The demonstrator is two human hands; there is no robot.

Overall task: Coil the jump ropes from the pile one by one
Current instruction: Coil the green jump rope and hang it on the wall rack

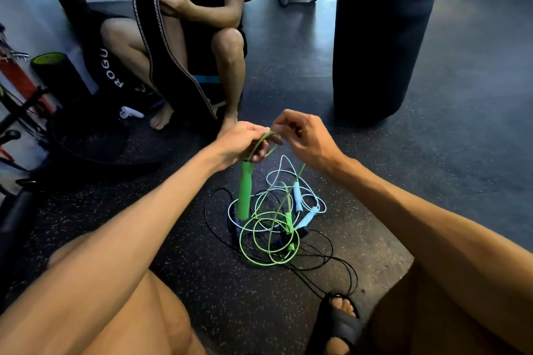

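Note:
A tangled pile of jump ropes lies on the dark speckled floor between my knees. The green rope (268,239) loops over a pale blue rope (305,204) and a thin black rope (331,256). My left hand (245,145) grips the top of one green handle (244,193), which hangs upright above the pile, and holds a small loop of green cord. My right hand (305,135) pinches the green cord beside it. The second green handle (289,223) rests in the pile.
Another person sits opposite, holding a black weight belt (161,46). A black punching bag (377,32) hangs at the right. A rack post, a foam roller (54,72) and a white controller (129,113) are at the left. My sandalled foot (337,323) is near the black rope.

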